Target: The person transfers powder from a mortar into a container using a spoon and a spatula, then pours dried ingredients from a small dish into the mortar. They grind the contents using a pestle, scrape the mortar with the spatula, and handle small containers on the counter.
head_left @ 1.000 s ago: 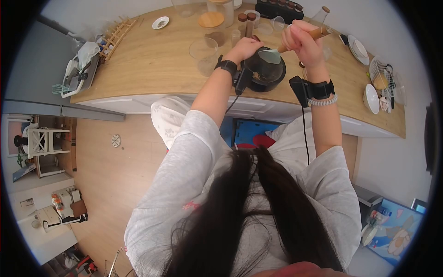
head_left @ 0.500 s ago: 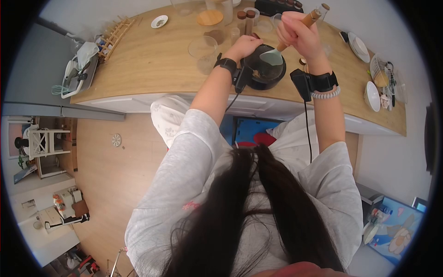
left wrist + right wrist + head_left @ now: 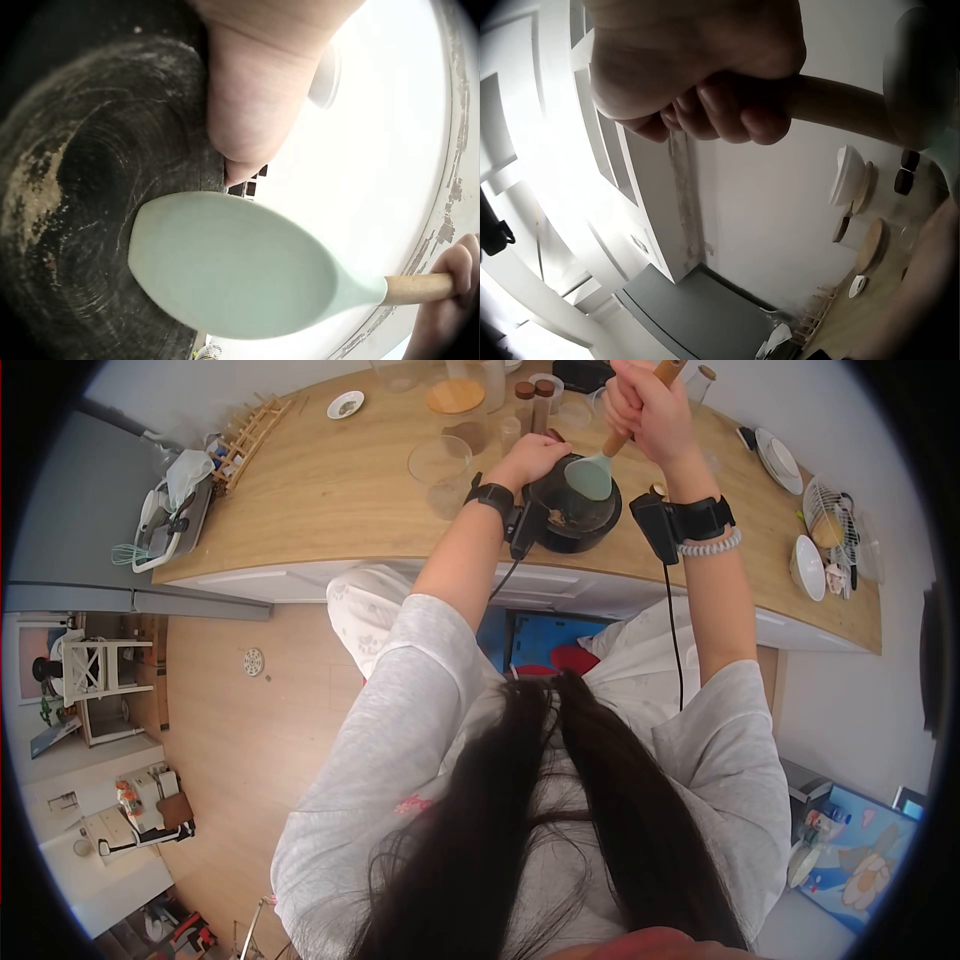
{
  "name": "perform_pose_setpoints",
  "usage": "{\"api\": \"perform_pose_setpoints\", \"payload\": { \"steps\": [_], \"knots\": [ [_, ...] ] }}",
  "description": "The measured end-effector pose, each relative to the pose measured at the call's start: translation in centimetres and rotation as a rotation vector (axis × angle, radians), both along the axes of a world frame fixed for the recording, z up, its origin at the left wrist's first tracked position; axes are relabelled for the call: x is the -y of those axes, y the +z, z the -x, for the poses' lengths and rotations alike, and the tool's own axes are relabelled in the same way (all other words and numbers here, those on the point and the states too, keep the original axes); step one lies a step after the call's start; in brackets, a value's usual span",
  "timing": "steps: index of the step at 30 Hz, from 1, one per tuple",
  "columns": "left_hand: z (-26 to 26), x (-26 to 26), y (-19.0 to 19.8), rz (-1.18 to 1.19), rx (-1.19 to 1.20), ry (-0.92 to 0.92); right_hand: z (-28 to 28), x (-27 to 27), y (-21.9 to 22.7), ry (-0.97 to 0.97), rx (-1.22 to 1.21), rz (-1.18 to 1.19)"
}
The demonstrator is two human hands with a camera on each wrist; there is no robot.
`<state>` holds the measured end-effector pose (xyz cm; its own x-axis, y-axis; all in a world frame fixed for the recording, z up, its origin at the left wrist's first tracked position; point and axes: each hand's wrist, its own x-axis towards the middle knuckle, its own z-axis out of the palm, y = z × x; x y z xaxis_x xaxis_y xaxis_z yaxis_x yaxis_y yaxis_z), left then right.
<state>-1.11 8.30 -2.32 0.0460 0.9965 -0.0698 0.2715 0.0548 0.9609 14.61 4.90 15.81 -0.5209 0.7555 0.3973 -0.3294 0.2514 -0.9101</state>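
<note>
A black bowl (image 3: 575, 525) with a scratched inside stands near the counter's front edge, tan residue (image 3: 41, 187) smeared on its wall. My left hand (image 3: 533, 460) grips the bowl's far left rim, its thumb (image 3: 251, 105) lying along the edge in the left wrist view; the other fingers are mostly hidden. Raised beyond the bowl, my right hand (image 3: 648, 410) is wrapped round the wooden handle of a pale green silicone spatula (image 3: 590, 478). The spatula's broad head overlaps the bowl's opening, and its face looks clean in the left wrist view.
Left of the bowl stands a clear glass container (image 3: 440, 465). Behind are corked tubes (image 3: 533, 405) and a jar with a wooden lid (image 3: 455, 397). A small white dish (image 3: 346, 405) lies farther left. White bowls (image 3: 807, 568) and a wire basket (image 3: 825, 520) line the right end.
My right hand has moved up and away from my body, tilting the spatula's handle steeper. The spatula's face has turned more toward the head camera. My left hand stays at the bowl's rim.
</note>
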Motion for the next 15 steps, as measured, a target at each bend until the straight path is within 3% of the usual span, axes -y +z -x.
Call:
{"api": "perform_pose_setpoints", "payload": {
  "steps": [7,13,15],
  "knots": [
    [-0.01,-0.05,-0.08,-0.003,0.005,0.001,0.0,-0.13,-0.12,-0.016,-0.004,0.066],
    [-0.05,0.05,0.05,-0.004,0.006,0.016,0.6,-0.05,-0.02,-0.184,-0.034,0.107],
    [-0.11,0.13,0.05,0.002,0.009,0.018,0.88,-0.44,-0.12,-0.335,-0.036,0.106]
  ]
}}
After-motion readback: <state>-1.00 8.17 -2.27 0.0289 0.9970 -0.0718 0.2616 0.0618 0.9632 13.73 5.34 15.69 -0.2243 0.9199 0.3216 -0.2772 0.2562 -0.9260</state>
